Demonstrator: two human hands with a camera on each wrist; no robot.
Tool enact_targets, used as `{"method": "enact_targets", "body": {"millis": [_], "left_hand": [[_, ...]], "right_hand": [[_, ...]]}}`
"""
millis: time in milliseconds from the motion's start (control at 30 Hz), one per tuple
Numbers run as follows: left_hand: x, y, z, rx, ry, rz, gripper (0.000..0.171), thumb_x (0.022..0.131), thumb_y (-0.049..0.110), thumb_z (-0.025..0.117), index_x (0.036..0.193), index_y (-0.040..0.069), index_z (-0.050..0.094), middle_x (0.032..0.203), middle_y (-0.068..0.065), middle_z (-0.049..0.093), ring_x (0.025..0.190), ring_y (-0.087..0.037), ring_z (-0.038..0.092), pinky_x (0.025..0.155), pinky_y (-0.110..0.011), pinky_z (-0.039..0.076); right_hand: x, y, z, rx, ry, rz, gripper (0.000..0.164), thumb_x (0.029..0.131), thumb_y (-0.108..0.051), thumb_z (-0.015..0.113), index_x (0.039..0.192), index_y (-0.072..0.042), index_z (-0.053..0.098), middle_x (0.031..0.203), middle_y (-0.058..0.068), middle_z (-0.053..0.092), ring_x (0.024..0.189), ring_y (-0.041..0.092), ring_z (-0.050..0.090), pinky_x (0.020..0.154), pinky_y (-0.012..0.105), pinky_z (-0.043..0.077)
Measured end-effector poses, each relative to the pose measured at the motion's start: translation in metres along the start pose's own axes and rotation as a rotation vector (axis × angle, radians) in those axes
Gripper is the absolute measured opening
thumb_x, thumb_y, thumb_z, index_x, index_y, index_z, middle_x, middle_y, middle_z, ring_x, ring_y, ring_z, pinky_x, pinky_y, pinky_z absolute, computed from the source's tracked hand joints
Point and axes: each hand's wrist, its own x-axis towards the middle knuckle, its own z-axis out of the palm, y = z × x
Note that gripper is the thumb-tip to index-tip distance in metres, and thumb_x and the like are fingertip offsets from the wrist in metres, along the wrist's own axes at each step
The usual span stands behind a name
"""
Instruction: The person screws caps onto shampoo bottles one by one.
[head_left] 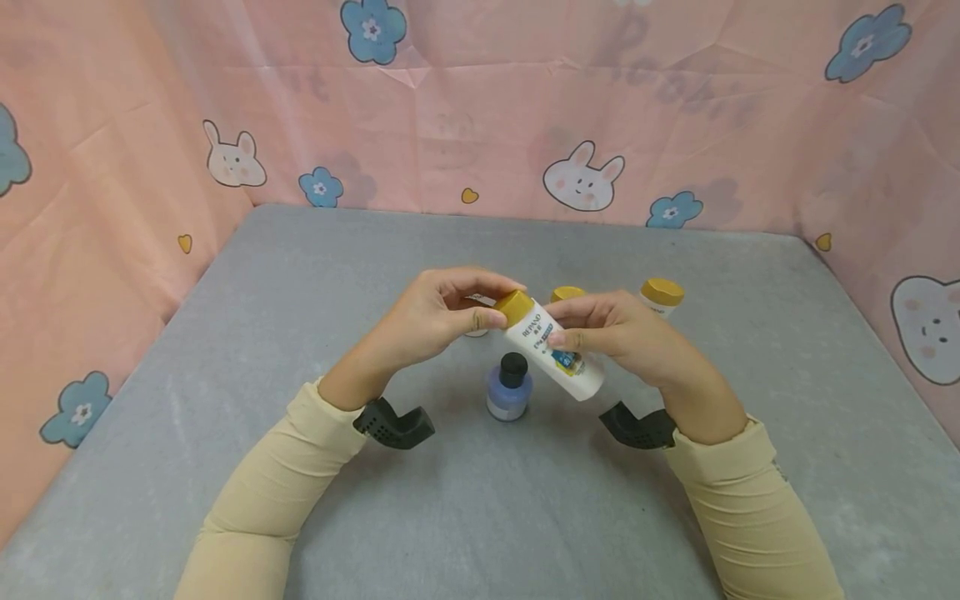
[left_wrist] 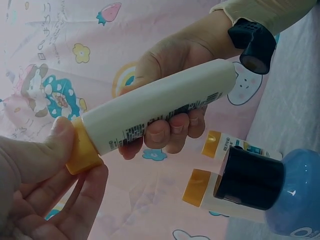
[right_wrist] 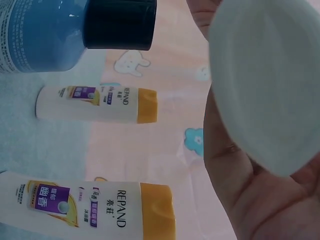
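A white REPAND bottle [head_left: 538, 335] with a yellow flip-top cap [head_left: 513, 307] hangs tilted above the table, cap toward the left. My left hand [head_left: 423, 321] pinches the cap between thumb and fingers; in the left wrist view the cap [left_wrist: 84, 150] looks closed. Around the bottle's body my right hand [head_left: 641, 337] curls its fingers, with the thumb on the front label. The right wrist view shows the bottle's base [right_wrist: 270, 85] close up. Below the held bottle, a blue bottle [head_left: 507, 395] with a black cap stands upright on the table.
Behind my right hand stand two more white bottles with yellow caps, one cap [head_left: 567, 293] partly hidden and another [head_left: 662, 292] farther right. A white object [head_left: 476, 332] is mostly covered by my left hand. The grey table [head_left: 375, 525] meets a pink patterned cloth [head_left: 450, 125].
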Motion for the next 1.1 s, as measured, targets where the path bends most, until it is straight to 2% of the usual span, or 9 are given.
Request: {"method": "enact_targets", "body": {"millis": [200,267,400,500,600,667,767,933,1100], "left_hand": [[-0.001,0.000,0.000,-0.005,-0.016,0.049,0.032,0.090,-0.001,0.068,0.123,-0.003,0.066,0.122,-0.018,0.068,0.099,-0.024,0.071,0.082,-0.038,0.060],[-0.001,-0.001,-0.001,-0.010,-0.019,0.056,0.033,0.090,-0.002,0.068,0.123,-0.004,0.065,0.123,-0.019,0.067,0.100,-0.026,0.070,0.081,-0.032,0.059],[0.000,-0.001,0.000,-0.030,-0.011,0.047,0.033,0.092,-0.001,0.067,0.125,-0.002,0.066,0.127,-0.016,0.066,0.103,-0.025,0.069,0.079,-0.029,0.058],[0.000,-0.001,0.000,-0.047,0.028,0.000,0.035,0.092,0.005,0.069,0.128,0.004,0.067,0.130,-0.009,0.066,0.106,-0.021,0.068,0.081,-0.028,0.058],[0.001,0.000,0.001,-0.056,0.087,-0.083,0.037,0.092,0.013,0.072,0.128,0.010,0.068,0.128,-0.002,0.068,0.109,-0.017,0.067,0.090,-0.032,0.058],[0.002,0.001,0.002,-0.065,0.127,-0.147,0.036,0.091,0.017,0.074,0.126,0.012,0.069,0.125,-0.001,0.069,0.109,-0.016,0.067,0.095,-0.037,0.056],[0.003,0.002,0.003,-0.087,0.170,-0.222,0.034,0.090,0.021,0.075,0.123,0.014,0.070,0.120,-0.002,0.072,0.105,-0.016,0.069,0.096,-0.039,0.056],[0.004,0.001,0.006,-0.112,0.197,-0.257,0.032,0.089,0.025,0.076,0.118,0.013,0.071,0.114,-0.005,0.073,0.098,-0.018,0.072,0.086,-0.030,0.059],[0.004,-0.001,0.008,-0.092,0.210,-0.273,0.031,0.089,0.031,0.076,0.114,0.015,0.071,0.111,-0.003,0.074,0.097,-0.017,0.072,0.082,-0.030,0.060]], "right_hand": [[0.000,0.001,-0.002,0.044,-0.040,-0.023,0.038,0.095,-0.004,0.061,0.127,0.015,0.058,0.093,-0.008,0.073,0.085,0.011,0.068,0.073,0.027,0.058],[0.000,0.002,-0.002,0.052,-0.047,-0.024,0.038,0.095,-0.004,0.061,0.127,0.015,0.057,0.092,-0.008,0.073,0.085,0.011,0.068,0.074,0.027,0.057],[0.000,0.000,0.000,0.053,-0.010,-0.008,0.038,0.094,-0.005,0.064,0.127,0.013,0.059,0.096,-0.007,0.073,0.088,0.012,0.068,0.076,0.028,0.058],[0.001,-0.001,0.001,0.035,0.065,0.015,0.040,0.093,-0.009,0.068,0.128,0.008,0.061,0.100,-0.005,0.074,0.091,0.012,0.068,0.078,0.030,0.058],[0.001,-0.003,0.003,-0.005,0.143,0.041,0.040,0.091,-0.015,0.072,0.127,0.001,0.065,0.104,-0.001,0.074,0.091,0.014,0.068,0.078,0.032,0.057],[0.001,-0.005,0.004,-0.028,0.182,0.049,0.038,0.091,-0.018,0.073,0.126,-0.002,0.067,0.106,0.003,0.074,0.091,0.015,0.069,0.078,0.032,0.057],[0.001,-0.007,0.006,-0.066,0.228,0.052,0.037,0.090,-0.020,0.074,0.124,-0.006,0.069,0.109,0.008,0.074,0.090,0.015,0.070,0.077,0.032,0.058],[0.003,-0.008,0.010,-0.112,0.263,0.048,0.036,0.089,-0.020,0.076,0.123,-0.007,0.070,0.113,0.014,0.073,0.089,0.014,0.070,0.075,0.030,0.057],[0.005,-0.005,0.013,-0.135,0.260,0.048,0.035,0.089,-0.019,0.075,0.122,-0.008,0.070,0.114,0.014,0.073,0.090,0.014,0.070,0.075,0.030,0.057]]}}
